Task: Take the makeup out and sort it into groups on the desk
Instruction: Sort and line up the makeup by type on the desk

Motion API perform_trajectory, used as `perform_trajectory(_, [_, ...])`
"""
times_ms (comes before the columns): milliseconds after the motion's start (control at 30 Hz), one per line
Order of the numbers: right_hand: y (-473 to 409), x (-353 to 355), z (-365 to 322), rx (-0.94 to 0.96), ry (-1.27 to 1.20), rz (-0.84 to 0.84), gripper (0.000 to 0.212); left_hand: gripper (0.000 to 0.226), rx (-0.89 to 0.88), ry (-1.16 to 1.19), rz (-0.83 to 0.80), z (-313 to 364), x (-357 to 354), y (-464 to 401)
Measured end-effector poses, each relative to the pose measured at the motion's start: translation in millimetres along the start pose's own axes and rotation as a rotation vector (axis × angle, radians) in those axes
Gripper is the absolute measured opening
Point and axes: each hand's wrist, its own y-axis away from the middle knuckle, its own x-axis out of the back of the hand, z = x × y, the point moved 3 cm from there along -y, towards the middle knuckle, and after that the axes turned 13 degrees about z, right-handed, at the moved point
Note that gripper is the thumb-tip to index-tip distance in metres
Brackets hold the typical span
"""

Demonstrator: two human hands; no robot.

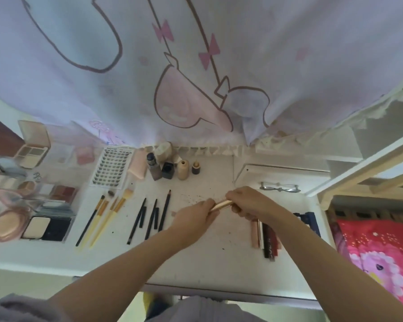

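Observation:
Both my hands hold one gold tube (pixel 221 204) above the middle of the white desk (pixel 209 263). My left hand (pixel 196 217) grips its near end and my right hand (pixel 244 202) grips its far end. Makeup lies in groups on the desk: palettes and compacts (pixel 33 205) at the left, yellow-handled brushes (pixel 105 217), black pencils (pixel 151 214), small bottles (pixel 170 169) at the back, a lash tray (pixel 111 168), and several lip tubes (pixel 265 238) under my right forearm.
A printed curtain (pixel 196 77) hangs over the desk's back edge. A metal eyelash curler (pixel 279 187) lies at the back right. Dark specks dot the desk centre. A wooden frame and pink bedding (pixel 382 249) are on the right.

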Motion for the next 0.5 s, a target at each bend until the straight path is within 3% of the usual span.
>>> perform_trajectory(167, [22.3,-11.3,-24.8,0.133,0.019,-0.014,0.048,0.035,-0.176,-0.204,0.084,-5.0,46.5,7.5])
perform_trajectory(300, [35.5,-14.4,-39.0,0.314,-0.075,0.069,0.039,0.036,-0.181,-0.192,0.055,-9.5,67.4,9.6])
perform_trajectory(400, [48.7,-13.5,-45.1,0.467,0.000,0.130,0.026,0.032,-0.129,-0.010,0.019,-11.7,78.7,12.8])
perform_trajectory(500, [57.4,-12.8,-47.4,0.489,0.003,0.083,0.017,0.027,-0.136,0.028,0.011,-14.2,86.9,17.1])
